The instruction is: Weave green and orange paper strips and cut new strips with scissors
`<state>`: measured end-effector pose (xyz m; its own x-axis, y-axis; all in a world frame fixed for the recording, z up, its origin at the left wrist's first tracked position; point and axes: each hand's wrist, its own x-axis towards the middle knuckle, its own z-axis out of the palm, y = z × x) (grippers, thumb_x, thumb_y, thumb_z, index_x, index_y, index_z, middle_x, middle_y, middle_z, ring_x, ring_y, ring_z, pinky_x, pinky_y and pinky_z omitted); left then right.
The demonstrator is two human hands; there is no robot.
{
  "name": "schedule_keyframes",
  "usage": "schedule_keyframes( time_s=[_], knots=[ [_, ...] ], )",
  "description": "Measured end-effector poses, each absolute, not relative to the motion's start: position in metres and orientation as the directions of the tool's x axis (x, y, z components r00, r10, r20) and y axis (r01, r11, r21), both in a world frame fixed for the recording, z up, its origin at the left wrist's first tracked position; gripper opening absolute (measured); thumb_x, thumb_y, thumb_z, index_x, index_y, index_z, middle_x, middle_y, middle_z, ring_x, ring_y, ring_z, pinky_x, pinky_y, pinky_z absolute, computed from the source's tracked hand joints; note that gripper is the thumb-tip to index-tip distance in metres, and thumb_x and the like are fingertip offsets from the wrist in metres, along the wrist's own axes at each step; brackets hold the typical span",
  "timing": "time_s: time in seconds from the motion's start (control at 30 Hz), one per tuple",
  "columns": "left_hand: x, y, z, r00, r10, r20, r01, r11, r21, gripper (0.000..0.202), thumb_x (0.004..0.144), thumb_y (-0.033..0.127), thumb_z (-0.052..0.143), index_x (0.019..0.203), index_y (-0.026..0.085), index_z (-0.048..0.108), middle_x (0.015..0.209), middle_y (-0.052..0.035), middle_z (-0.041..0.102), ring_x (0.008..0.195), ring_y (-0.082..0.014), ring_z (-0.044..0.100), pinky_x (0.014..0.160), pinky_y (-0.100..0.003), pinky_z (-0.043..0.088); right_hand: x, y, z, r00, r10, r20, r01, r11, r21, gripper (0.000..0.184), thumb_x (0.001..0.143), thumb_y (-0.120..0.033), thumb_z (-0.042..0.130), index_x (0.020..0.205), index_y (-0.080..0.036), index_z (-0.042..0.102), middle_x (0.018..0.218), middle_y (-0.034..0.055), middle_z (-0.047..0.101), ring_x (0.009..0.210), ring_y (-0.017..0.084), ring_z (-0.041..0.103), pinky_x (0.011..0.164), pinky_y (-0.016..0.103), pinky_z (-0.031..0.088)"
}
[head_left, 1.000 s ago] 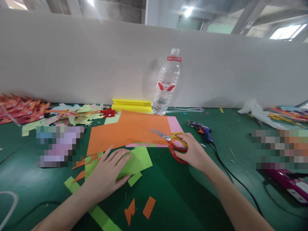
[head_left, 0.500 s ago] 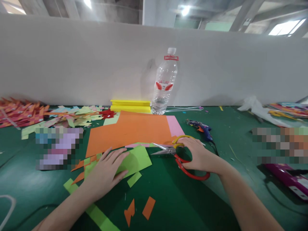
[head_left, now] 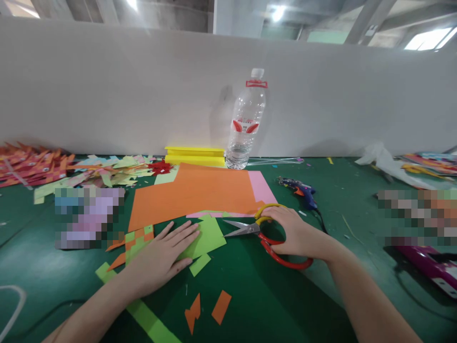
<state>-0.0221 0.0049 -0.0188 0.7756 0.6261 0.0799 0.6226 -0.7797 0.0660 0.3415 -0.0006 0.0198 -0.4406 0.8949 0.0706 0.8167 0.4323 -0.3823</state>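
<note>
My left hand [head_left: 167, 252] lies flat, fingers stretched out, on a piece of light green paper [head_left: 210, 239]. Under its wrist side shows an orange and green checked paper piece [head_left: 140, 240], partly covered. My right hand [head_left: 289, 228] grips a pair of scissors [head_left: 250, 229] with red and yellow handles; the blades are a little apart and point left at the green paper's right edge. A small green scrap [head_left: 200, 265] touches the paper's lower edge. Orange scraps [head_left: 221, 307] lie nearer to me. A large orange sheet [head_left: 200, 190] spreads behind my hands, over a pink sheet [head_left: 262, 186].
A water bottle [head_left: 246, 124] stands against the white partition [head_left: 107, 90], beside a yellow folded strip [head_left: 194, 156]. A blue glue gun [head_left: 302, 190] lies right of the sheets. Paper scraps [head_left: 114, 171] and red-orange pieces [head_left: 32, 164] are heaped at left. A purple device [head_left: 424, 267] sits at right.
My left hand has slid slightly right and lies flatter on the green paper, uncovering more of the checked piece. The scissor blades have shifted slightly and stand a little apart.
</note>
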Motion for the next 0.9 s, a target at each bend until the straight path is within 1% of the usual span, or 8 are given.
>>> schedule_keyframes(
  time_s=[0.17, 0.37, 0.47, 0.63, 0.77, 0.9],
  knots=[
    [-0.0203, 0.0047, -0.0169, 0.771, 0.636, 0.040, 0.633, -0.771, 0.062, 0.055, 0.095, 0.046, 0.030, 0.145, 0.030, 0.010, 0.149, 0.0010, 0.024, 0.136, -0.0195, 0.028, 0.110, -0.043, 0.024, 0.3427, 0.0002, 0.0209, -0.442, 0.896, 0.040, 0.826, 0.424, -0.370, 0.046, 0.064, -0.029, 0.064, 0.110, -0.027, 0.056, 0.121, 0.0053, 0.057, 0.120, 0.029, 0.045, 0.099, 0.047, 0.035],
    [-0.0183, 0.0033, -0.0130, 0.783, 0.621, 0.042, 0.619, -0.784, 0.051, 0.050, 0.098, 0.038, 0.027, 0.145, 0.032, 0.012, 0.149, 0.0021, 0.026, 0.136, -0.0177, 0.028, 0.111, -0.042, 0.022, 0.3424, -0.0016, 0.0267, -0.456, 0.890, 0.006, 0.812, 0.418, -0.406, 0.047, 0.062, -0.026, 0.065, 0.109, -0.028, 0.058, 0.122, 0.0039, 0.057, 0.118, 0.028, 0.047, 0.099, 0.046, 0.037],
    [-0.0185, 0.0030, -0.0143, 0.776, 0.629, 0.048, 0.627, -0.778, 0.042, 0.050, 0.097, 0.039, 0.027, 0.145, 0.031, 0.012, 0.150, 0.0019, 0.024, 0.136, -0.0184, 0.027, 0.111, -0.043, 0.021, 0.3418, -0.0022, 0.0270, -0.459, 0.888, -0.007, 0.811, 0.416, -0.412, 0.048, 0.062, -0.025, 0.065, 0.109, -0.028, 0.058, 0.122, 0.0034, 0.056, 0.120, 0.027, 0.046, 0.101, 0.046, 0.036],
    [-0.0181, 0.0033, -0.0154, 0.769, 0.639, 0.011, 0.637, -0.768, 0.059, 0.050, 0.097, 0.041, 0.026, 0.145, 0.032, 0.011, 0.150, 0.0032, 0.022, 0.137, -0.0188, 0.024, 0.112, -0.044, 0.020, 0.3425, -0.0006, 0.0252, -0.458, 0.888, -0.029, 0.811, 0.405, -0.421, 0.048, 0.063, -0.024, 0.064, 0.111, -0.029, 0.058, 0.124, 0.0033, 0.055, 0.120, 0.027, 0.045, 0.101, 0.045, 0.035],
    [-0.0173, 0.0037, -0.0160, 0.755, 0.656, -0.016, 0.655, -0.753, 0.070, 0.050, 0.097, 0.043, 0.023, 0.145, 0.033, 0.010, 0.151, 0.0052, 0.019, 0.138, -0.0182, 0.022, 0.113, -0.043, 0.017, 0.3443, -0.0001, 0.0263, -0.460, 0.886, -0.047, 0.802, 0.393, -0.449, 0.050, 0.062, -0.026, 0.066, 0.112, -0.028, 0.058, 0.124, 0.0033, 0.055, 0.120, 0.028, 0.045, 0.101, 0.044, 0.034],
    [-0.0174, 0.0031, -0.0161, 0.754, 0.657, -0.011, 0.656, -0.751, 0.070, 0.050, 0.097, 0.043, 0.023, 0.145, 0.033, 0.011, 0.150, 0.0061, 0.020, 0.138, -0.0179, 0.022, 0.114, -0.043, 0.016, 0.3446, -0.0006, 0.0279, -0.456, 0.887, -0.077, 0.807, 0.375, -0.456, 0.050, 0.063, -0.026, 0.066, 0.112, -0.029, 0.057, 0.126, 0.0021, 0.053, 0.121, 0.028, 0.043, 0.102, 0.044, 0.033]
  ],
)
